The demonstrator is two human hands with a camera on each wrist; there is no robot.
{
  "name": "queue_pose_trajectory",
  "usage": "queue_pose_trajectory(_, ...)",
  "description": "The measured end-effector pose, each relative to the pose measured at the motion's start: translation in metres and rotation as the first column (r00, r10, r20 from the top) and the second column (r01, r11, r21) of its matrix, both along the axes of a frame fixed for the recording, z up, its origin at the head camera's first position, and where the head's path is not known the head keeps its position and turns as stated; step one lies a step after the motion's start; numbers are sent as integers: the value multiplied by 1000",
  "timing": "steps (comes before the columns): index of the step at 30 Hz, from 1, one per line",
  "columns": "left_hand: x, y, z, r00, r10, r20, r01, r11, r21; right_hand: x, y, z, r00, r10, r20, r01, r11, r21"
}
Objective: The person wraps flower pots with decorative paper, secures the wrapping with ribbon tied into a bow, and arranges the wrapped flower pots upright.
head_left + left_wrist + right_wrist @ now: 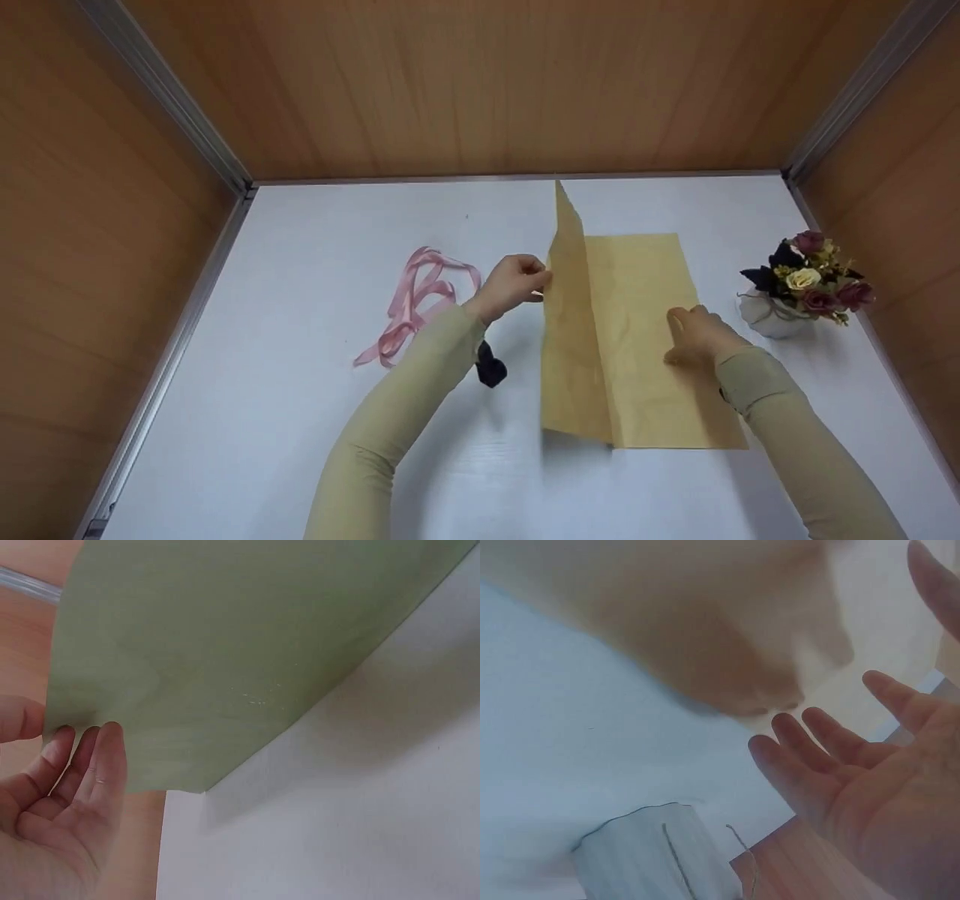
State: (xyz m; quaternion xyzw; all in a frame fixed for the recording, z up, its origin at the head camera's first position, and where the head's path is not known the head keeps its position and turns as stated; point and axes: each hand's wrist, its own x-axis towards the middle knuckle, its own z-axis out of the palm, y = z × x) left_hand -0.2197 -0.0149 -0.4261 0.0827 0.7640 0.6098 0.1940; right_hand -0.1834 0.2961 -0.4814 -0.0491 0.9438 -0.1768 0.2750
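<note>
A creased tan sheet of paper (637,300) stands in the middle right of the table, its right half lying flat and its left half raised along an upright crease. My left hand (514,285) pinches the outer edge of the raised half between thumb and fingertips. In the left wrist view, the fingers (109,757) lie against the sheet's greenish-looking face (225,652), and the thumb is at its edge. Over the right half of the sheet is my right hand (699,334). The right wrist view shows this hand (885,787) with its fingers spread and nothing in them.
Left of the sheet lies a loose heap of pink ribbon (409,311). A small black object (491,367) sits beside my left forearm. At the right stands a white pot (772,315) of artificial-looking flowers (814,281). Wooden panels (487,90) wall the white table (315,240).
</note>
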Motion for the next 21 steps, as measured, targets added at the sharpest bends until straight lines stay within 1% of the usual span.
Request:
queue_pose_trajectory(4,1,-18,-11,998,53,26,-53,998,20,4,-2,-5,1000,10,-19,-9,999,34)
queue_pose_trajectory(6,1,-25,-16,997,74,36,-75,997,13,5,-3,-6,999,14,-30,-13,999,42)
queue_pose_trajectory(9,2,-34,-23,994,105,40,-104,994,-17,6,-3,-7,998,12,-57,-8,998,59)
queue_pose_trajectory(10,2,-37,-26,993,115,37,-114,993,-38,6,-3,-8,998,13,-68,-8,998,67)
queue_pose_trajectory(12,1,-43,-32,990,139,9,-137,986,-97,6,-2,-10,996,7,-87,-1,998,69)
queue_pose_trajectory(14,-1,-49,-40,986,162,-24,-164,972,-171,6,-1,-12,995,0,-100,6,998,66)
queue_pose_trajectory(16,-1,-54,-48,982,180,-47,-186,950,-251,6,-1,-13,994,-8,-109,15,998,58)
queue_pose_trajectory(18,-1,-59,-56,979,200,-50,-205,923,-325,7,-1,-15,993,-17,-120,23,999,48)
queue_pose_trajectory(21,0,-65,-67,976,205,-67,-214,880,-423,7,-2,-15,991,-24,-133,29,999,37)
